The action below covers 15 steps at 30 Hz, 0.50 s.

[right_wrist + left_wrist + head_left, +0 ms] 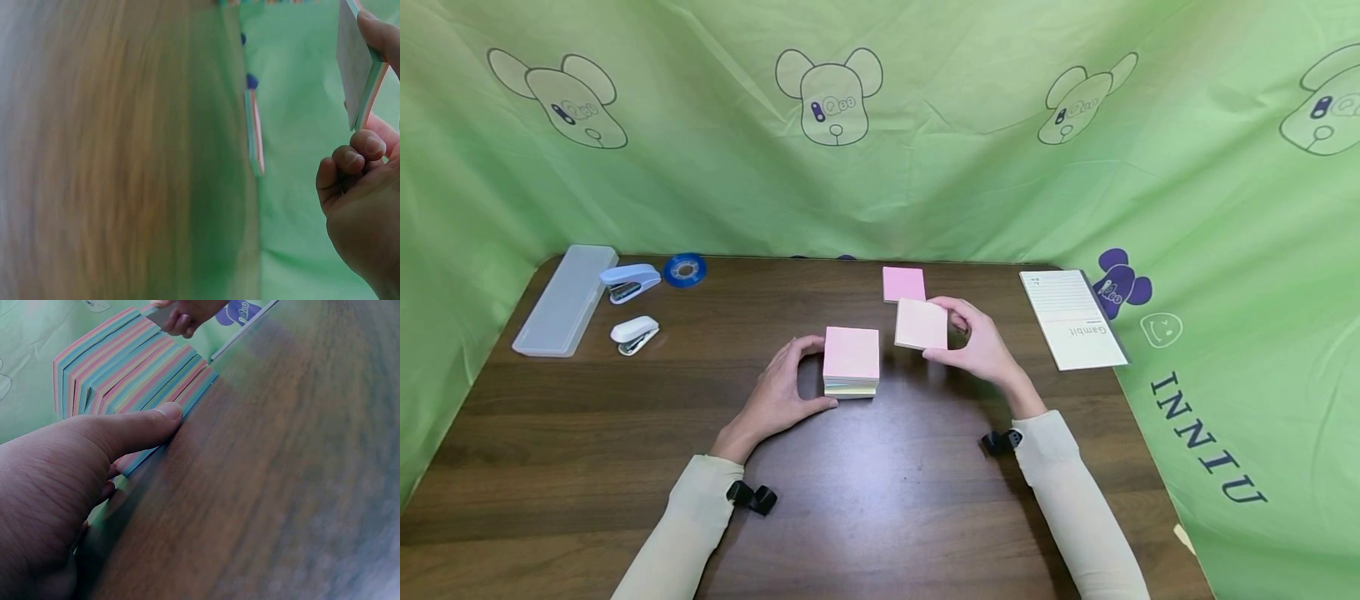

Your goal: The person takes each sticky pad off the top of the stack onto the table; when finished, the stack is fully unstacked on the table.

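A tall stack of sticky note pads [852,353], pink on top with multicoloured layered edges, stands mid-table. My left hand [775,392] holds it from the left, thumb at its near side and fingers at its far corner; the left wrist view shows the thumb against the striped edges [147,372]. Just right of the stack, my right hand [981,343] pinches a pale pink sticky note pad [921,323] by its sides, raised above the table. In the right wrist view, this pad [356,69] has a pale underside and green and pink edges. Behind it lies a brighter pink pad [903,282].
At the back left are a translucent pencil case [567,300], a blue stapler [631,279], a white stapler [636,335] and a blue tape roll [685,270]. A notepad [1072,321] lies on the right. Green printed cloth [925,183] hangs behind the brown table [880,500].
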{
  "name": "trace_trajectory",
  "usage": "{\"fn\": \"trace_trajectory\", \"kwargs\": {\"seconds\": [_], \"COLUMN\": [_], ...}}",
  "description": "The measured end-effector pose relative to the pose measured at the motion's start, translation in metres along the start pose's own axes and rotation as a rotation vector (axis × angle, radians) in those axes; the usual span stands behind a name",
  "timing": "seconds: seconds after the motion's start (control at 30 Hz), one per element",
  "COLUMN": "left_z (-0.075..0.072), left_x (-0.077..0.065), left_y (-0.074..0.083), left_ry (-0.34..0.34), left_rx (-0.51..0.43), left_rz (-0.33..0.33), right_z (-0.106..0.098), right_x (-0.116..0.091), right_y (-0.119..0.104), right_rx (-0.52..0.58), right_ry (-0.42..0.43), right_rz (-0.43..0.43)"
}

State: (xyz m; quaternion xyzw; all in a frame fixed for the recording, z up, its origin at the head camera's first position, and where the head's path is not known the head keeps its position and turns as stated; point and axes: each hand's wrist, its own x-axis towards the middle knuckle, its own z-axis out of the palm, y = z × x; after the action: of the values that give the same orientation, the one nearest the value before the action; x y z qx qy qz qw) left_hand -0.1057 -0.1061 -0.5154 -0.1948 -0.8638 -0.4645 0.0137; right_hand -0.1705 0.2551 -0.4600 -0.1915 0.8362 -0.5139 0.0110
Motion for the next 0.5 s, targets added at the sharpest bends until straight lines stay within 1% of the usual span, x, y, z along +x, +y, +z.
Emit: {"fn": "trace_trajectory", "kwargs": {"seconds": [0.33,0.5], "left_z": [0.000,0.000], "left_x": [-0.001,0.000], "left_y": [0.001,0.001], "left_ry": [-0.007,-0.008], "left_rx": [0.003,0.006], "left_rz": [-0.021,-0.024], "right_z": [-0.015,-0.021], "right_x": [0.003,0.005], "right_y": [0.025,0.028], "right_rx": [-0.010,-0.029], "right_ry": [0.017,0.034], "right_rz": [0.026,0.043]}}
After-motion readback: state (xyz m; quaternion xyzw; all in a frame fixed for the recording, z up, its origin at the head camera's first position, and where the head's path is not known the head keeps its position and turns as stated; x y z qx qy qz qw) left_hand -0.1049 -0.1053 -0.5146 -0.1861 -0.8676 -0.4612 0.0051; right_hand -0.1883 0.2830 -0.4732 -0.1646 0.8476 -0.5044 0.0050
